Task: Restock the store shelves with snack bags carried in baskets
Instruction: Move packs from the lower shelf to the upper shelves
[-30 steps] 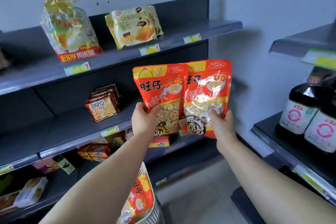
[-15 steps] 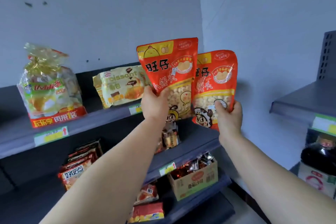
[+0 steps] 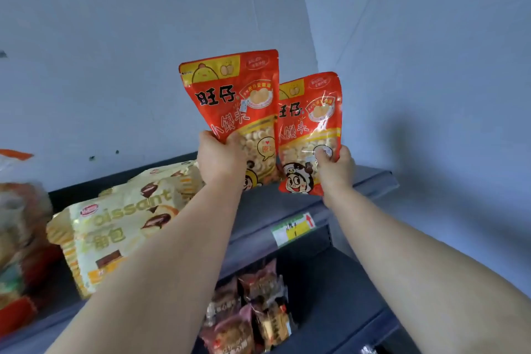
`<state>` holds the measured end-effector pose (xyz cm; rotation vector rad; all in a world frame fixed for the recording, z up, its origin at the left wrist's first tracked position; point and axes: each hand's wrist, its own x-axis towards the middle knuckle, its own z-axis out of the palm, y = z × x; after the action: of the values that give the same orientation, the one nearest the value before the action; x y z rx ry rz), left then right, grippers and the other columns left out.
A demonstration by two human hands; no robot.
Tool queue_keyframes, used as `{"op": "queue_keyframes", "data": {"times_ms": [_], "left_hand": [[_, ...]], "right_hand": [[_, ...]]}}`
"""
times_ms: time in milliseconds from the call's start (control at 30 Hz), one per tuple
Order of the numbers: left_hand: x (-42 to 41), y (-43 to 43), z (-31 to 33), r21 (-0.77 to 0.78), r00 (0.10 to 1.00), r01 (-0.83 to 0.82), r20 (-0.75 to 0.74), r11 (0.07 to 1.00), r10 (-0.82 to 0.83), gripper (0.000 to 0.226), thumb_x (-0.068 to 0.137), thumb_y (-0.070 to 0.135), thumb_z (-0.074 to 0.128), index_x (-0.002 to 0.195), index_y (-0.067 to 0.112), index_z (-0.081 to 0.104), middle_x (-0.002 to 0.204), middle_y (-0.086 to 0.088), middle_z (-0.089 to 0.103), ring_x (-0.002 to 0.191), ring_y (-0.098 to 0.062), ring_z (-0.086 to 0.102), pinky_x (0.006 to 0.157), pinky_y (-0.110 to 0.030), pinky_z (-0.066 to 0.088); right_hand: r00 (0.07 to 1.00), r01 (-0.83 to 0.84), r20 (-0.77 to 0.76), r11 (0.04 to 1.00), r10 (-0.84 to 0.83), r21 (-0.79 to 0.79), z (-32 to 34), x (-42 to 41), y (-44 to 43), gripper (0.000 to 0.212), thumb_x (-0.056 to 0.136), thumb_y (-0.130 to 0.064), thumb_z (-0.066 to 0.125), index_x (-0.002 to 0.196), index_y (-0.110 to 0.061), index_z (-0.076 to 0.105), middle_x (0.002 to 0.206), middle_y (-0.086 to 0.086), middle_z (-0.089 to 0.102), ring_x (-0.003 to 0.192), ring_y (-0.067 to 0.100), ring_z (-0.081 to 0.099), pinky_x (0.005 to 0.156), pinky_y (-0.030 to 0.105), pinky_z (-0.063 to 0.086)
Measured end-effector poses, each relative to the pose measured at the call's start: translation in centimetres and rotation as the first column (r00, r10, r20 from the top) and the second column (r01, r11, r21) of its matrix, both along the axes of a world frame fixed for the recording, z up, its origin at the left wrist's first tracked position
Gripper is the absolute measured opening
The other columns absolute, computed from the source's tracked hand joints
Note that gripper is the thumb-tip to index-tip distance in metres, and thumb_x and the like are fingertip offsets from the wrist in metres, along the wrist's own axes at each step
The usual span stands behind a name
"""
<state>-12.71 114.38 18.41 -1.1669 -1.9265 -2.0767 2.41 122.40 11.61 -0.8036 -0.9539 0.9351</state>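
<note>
Two red snack bags stand upright above the right end of the grey top shelf [image 3: 290, 204]. My left hand [image 3: 219, 159] grips the lower left edge of the taller bag [image 3: 234, 100]. The lower bag [image 3: 310, 126] is to its right, partly tucked behind it, with my right hand [image 3: 334, 165] shut on its lower right corner. Whether either bag's bottom touches the shelf I cannot tell. No basket is in view.
Cream croissant packs [image 3: 120, 224] lie on the top shelf just left of my left arm, and a blurred orange-and-red bag [image 3: 17, 238] sits at the far left. Small dark snack packs [image 3: 247, 304] fill the shelf below. A yellow-green price tag [image 3: 294, 228] marks the shelf edge.
Both hands have lifted the two red bags from the middle shelf level up to the top shelf's right end. The view has tilted upward and closer; the basket has left the frame.
</note>
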Motion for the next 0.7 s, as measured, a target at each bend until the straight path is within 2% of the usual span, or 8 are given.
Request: {"op": "queue_keyframes", "data": {"times_ms": [133,200,300,333,467,533,600,700], "left_hand": [[-2.7,6.7,-0.3,-0.074,0.994,-0.044,0.096,0.996,0.051,0.016,0.094,0.029,0.057,0.105,0.018,0.053,0.086,0.007,0.058,0.080,-0.020,0.060,0.062,-0.031,0.045],[-4.0,9.3,-0.7,-0.095,0.988,-0.054,0.141,0.994,0.067,0.018,0.093,0.029,0.057,0.107,0.017,0.056,0.090,0.003,0.063,0.076,-0.017,0.060,0.056,-0.028,0.042],[-5.5,12.1,-1.9,-0.246,0.970,0.036,0.242,0.969,0.025,0.011,0.093,0.021,0.057,0.101,0.013,0.058,0.092,-0.004,0.064,0.079,-0.021,0.061,0.063,-0.032,0.049],[-5.7,12.7,-2.4,-0.293,0.957,0.099,0.289,0.951,-0.010,0.001,0.092,0.015,0.058,0.091,0.014,0.057,0.086,-0.003,0.061,0.075,-0.019,0.059,0.069,-0.035,0.051],[-5.9,14.2,-3.1,-0.303,0.939,0.198,0.332,0.932,-0.091,0.030,0.090,0.004,0.061,0.071,0.022,0.045,0.076,0.001,0.052,0.068,-0.015,0.053,0.076,-0.035,0.052],[-5.6,14.3,-3.1,-0.269,0.941,0.172,0.329,0.948,-0.078,0.025,0.089,0.006,0.059,0.075,0.022,0.047,0.085,-0.002,0.059,0.076,-0.020,0.058,0.079,-0.037,0.054],[-5.2,14.2,-3.1,-0.232,0.934,0.157,0.350,0.960,-0.068,0.013,0.090,0.010,0.054,0.084,0.022,0.052,0.095,-0.004,0.066,0.085,-0.024,0.065,0.083,-0.040,0.057],[-5.0,13.9,-3.5,-0.237,0.897,0.286,0.407,0.929,-0.172,0.015,0.089,0.018,0.063,0.102,0.019,0.056,0.104,-0.006,0.070,0.093,-0.027,0.069,0.085,-0.048,0.058]], "right_hand": [[0.983,-0.137,0.114,0.988,0.145,-0.078,1.1,-3.7,8.5,0.007,0.092,-0.029,0.060,0.095,-0.024,0.057,0.104,0.007,0.066,0.094,0.029,0.064,0.083,0.045,0.056],[0.944,-0.273,0.150,0.952,0.293,-0.139,1.5,-5.5,11.6,0.031,0.094,-0.038,0.057,0.123,-0.025,0.053,0.126,0.007,0.061,0.109,0.028,0.060,0.096,0.050,0.051],[0.889,-0.328,0.233,0.903,0.394,-0.276,1.5,-6.9,14.2,0.071,0.096,-0.050,0.050,0.155,-0.023,0.019,0.155,0.005,0.035,0.137,0.031,0.040,0.110,0.047,0.037],[0.890,-0.298,0.260,0.909,0.375,-0.293,1.4,-7.0,14.9,0.072,0.097,-0.051,0.046,0.156,-0.022,0.016,0.157,0.005,0.031,0.140,0.030,0.036,0.109,0.046,0.034],[0.831,-0.328,0.371,0.904,0.414,-0.274,1.4,-6.7,15.4,0.061,0.098,-0.053,0.043,0.149,-0.020,0.035,0.152,0.002,0.039,0.131,0.023,0.043,0.100,0.040,0.036],[0.766,-0.408,0.407,0.866,0.497,-0.289,1.5,-6.6,14.7,0.068,0.090,-0.061,0.053,0.143,-0.021,0.043,0.148,0.002,0.045,0.128,0.023,0.045,0.093,0.038,0.035],[0.672,-0.493,0.443,0.805,0.593,-0.329,1.3,-6.3,14.0,0.089,0.070,-0.071,0.069,0.142,-0.024,0.044,0.147,-0.001,0.047,0.135,0.025,0.042,0.104,0.042,0.033],[0.493,-0.576,0.563,0.734,0.663,-0.359,1.2,-6.0,13.7,0.111,0.048,-0.052,0.090,0.144,-0.025,0.041,0.137,-0.004,0.057,0.131,0.022,0.048,0.115,0.045,0.031]]}}
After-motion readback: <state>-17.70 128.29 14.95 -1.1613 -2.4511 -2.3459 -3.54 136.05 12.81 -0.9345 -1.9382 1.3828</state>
